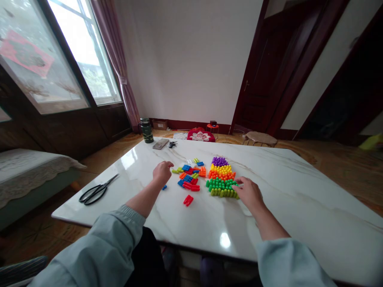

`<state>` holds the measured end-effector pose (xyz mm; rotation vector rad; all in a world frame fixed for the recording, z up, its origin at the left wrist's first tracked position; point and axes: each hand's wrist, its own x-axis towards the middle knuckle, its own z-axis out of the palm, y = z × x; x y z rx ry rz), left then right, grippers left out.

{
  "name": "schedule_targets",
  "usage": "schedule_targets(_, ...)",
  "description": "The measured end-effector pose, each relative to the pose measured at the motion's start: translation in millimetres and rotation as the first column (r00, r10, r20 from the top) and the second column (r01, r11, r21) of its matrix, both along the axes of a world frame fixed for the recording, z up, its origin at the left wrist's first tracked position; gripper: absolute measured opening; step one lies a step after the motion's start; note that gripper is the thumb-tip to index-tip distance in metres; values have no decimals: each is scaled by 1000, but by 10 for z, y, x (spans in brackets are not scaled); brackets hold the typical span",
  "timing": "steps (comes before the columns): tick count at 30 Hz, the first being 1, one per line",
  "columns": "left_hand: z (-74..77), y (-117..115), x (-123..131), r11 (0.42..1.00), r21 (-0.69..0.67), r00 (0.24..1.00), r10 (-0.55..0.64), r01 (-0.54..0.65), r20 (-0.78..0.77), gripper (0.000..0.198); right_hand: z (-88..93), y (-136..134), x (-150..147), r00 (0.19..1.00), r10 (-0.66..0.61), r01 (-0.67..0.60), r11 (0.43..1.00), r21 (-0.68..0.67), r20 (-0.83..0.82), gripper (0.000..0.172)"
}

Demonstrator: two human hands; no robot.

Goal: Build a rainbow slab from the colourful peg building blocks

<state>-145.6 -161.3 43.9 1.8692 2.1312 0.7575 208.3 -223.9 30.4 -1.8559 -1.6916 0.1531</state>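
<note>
My left hand (162, 172) is closed at the left edge of a loose pile of red, blue, orange and lime pieces (189, 175); what its fingertips hold, if anything, is too small to make out. My right hand (247, 192) has its fingers apart and touches the right end of the green rows (221, 184). Lime pieces (224, 193) line the near side of that block. Behind the green lie orange (221, 175), yellow (220, 168) and purple (220, 161) rows. A red piece (188, 200) sits apart in front of the pile.
Black scissors (98, 191) lie at the left of the white marbled table (191, 231). At its back left are a green flask (146, 130), a phone (160, 144) and keys (172, 144). A stool (260, 138) stands beyond the table.
</note>
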Motion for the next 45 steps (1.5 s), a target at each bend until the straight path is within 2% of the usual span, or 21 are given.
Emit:
schedule_targets(2, -51, -39, -232, 997, -32, 997, 67, -69, -41, 31, 80, -18, -189, 996, 69, -68, 998, 14, -52, 19)
schedule_targets(4, -112, -82, -403, 994, -65, 994, 83, -88, -64, 32, 140, -34, -373, 989, 122, -120, 993, 22, -80, 18)
schedule_targets(9, -261, -74, -527, 994, -106, 998, -1, -6, -59, 31, 209, -50, -678, 972, 214, -211, 977, 34, -96, 15)
schedule_targets(14, -376, 31, -389, 996, -91, 1000, -10, 8, -18, 27, 207, -53, -714, 965, 249, -245, 968, 55, -84, 13)
schedule_targets(17, -387, 65, -277, 996, -94, 1000, 6, -5, 12, 23, 194, -57, -661, 967, 235, -231, 971, 58, -94, 12)
schedule_targets(20, -331, 82, -128, 996, -83, 998, -15, 19, 55, 18, 177, -50, -609, 972, 203, -197, 979, 56, -117, 11)
schedule_targets(24, -193, 70, 243, 987, -45, 977, -145, 153, 156, 23, 166, -25, -599, 956, 178, -177, 984, 25, -233, 13)
schedule_targets(26, -122, 27, 500, 967, -34, 932, -234, 253, 277, 32, 169, -14, -619, 919, 178, -191, 982, 0, -352, 20)
schedule_targets(29, -31, -82, 869, 902, 12, 718, -351, 431, 602, 46, 179, -10, -652, 833, 160, -204, 979, -26, -530, 37)
schedule_targets(30, -5, -120, 967, 881, 26, 652, -369, 472, 662, 50, 182, -12, -658, 807, 157, -208, 978, -26, -570, 41)
schedule_targets(32, 36, -185, 1112, 844, 43, 591, -409, 534, 695, 52, 186, -19, -658, 776, 172, -222, 975, -7, -607, 44)
schedule_targets(34, 60, -224, 1199, 816, 57, 602, -469, 575, 647, 50, 179, -22, -642, 777, 206, -240, 971, 24, -594, 42)
schedule_targets(38, 69, -250, 1282, 811, 102, 704, -555, 575, 442, 38, 123, -10, -602, 797, 265, -282, 958, 54, -542, 28)
schedule_targets(42, 58, -271, 1310, 825, 117, 792, -564, 553, 233, 25, 83, 1, -599, 831, 289, -304, 951, 46, -475, 24)
schedule_targets(45, 9, -284, 1301, 837, 59, 815, -544, 544, 199, 20, 111, 0, -577, 886, 247, -249, 967, 45, -393, 23)
